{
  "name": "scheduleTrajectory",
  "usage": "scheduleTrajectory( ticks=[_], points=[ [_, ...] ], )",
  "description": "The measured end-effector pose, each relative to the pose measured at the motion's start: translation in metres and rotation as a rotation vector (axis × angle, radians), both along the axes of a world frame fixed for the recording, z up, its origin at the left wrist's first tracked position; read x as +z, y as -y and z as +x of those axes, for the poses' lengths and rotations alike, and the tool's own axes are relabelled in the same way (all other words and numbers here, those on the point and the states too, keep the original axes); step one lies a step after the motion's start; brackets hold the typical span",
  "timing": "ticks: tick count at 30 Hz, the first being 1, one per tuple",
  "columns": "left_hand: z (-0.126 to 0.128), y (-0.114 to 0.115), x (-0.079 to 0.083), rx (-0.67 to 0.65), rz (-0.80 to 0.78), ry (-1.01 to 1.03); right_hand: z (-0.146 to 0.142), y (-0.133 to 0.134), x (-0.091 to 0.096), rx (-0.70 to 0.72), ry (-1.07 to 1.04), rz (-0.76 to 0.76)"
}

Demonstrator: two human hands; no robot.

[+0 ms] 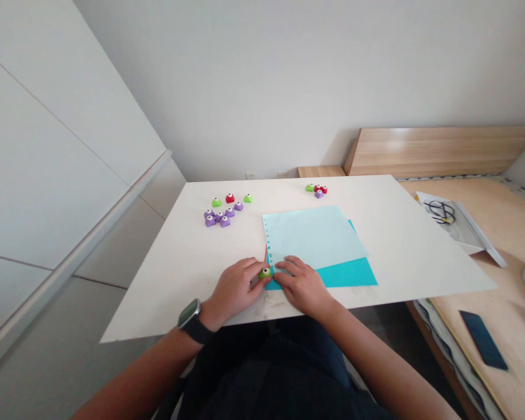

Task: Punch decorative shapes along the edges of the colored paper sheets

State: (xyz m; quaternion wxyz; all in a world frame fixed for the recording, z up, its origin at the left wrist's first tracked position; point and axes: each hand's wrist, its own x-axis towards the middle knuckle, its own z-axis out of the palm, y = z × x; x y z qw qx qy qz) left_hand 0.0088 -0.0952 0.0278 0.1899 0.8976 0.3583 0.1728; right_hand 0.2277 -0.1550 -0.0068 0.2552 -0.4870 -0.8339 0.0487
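Observation:
My left hand, with a watch on its wrist, pinches a small green craft punch with an eye-like top. The punch sits at the near left corner of a pale blue sheet. Down that sheet's left edge runs a row of small punched holes. Beneath it, a brighter turquoise sheet sticks out at the near and right sides. My right hand lies on the near part of the sheets, fingers apart, its fingertips close to the punch. A thin orange strip shows at the left edge, partly hidden by my left hand.
On the white table, several purple punches stand at the back left, with green punches and a red punch. Another small group includes a purple punch. A phone lies on the wooden surface at right.

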Motion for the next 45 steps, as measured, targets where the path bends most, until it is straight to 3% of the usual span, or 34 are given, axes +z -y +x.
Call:
scheduleTrajectory(
  ticks=[6, 10, 14, 18, 20, 23, 29, 36, 40, 45],
  points=[
    [-0.002, -0.006, -0.002, 0.05, -0.024, 0.012, 0.0, 0.001, 0.0, 0.001, -0.009, 0.005],
    [-0.014, -0.017, -0.004, 0.117, -0.14, 0.103, 0.0, 0.0, -0.002, 0.014, -0.033, 0.016],
    [-0.027, -0.031, -0.005, 0.236, -0.38, 0.296, 0.0, 0.002, 0.001, 0.013, -0.14, 0.027],
    [-0.031, -0.042, 0.0, 0.256, -0.767, 0.547, 0.0, 0.0, 0.014, -0.076, -0.325, 0.035],
    [-0.028, -0.046, 0.004, 0.23, -0.921, 0.646, -0.001, -0.009, 0.024, -0.132, -0.407, 0.028],
    [-0.024, -0.055, 0.007, 0.2, -1.022, 0.734, -0.005, -0.037, 0.039, -0.16, -0.468, -0.01],
    [-0.028, -0.093, 0.005, 0.208, -1.03, 0.826, -0.025, -0.118, 0.058, -0.006, -0.607, -0.29],
    [-0.045, -0.139, 0.003, 0.297, -0.943, 0.941, -0.056, -0.203, 0.044, 0.065, -0.68, -0.392],
    [-0.053, -0.146, -0.001, 0.316, -0.788, 0.916, -0.072, -0.225, 0.034, 0.103, -0.728, -0.45],
    [-0.057, -0.151, -0.01, 0.388, -0.647, 0.902, -0.083, -0.225, 0.03, 0.173, -0.741, -0.451]
  ],
)
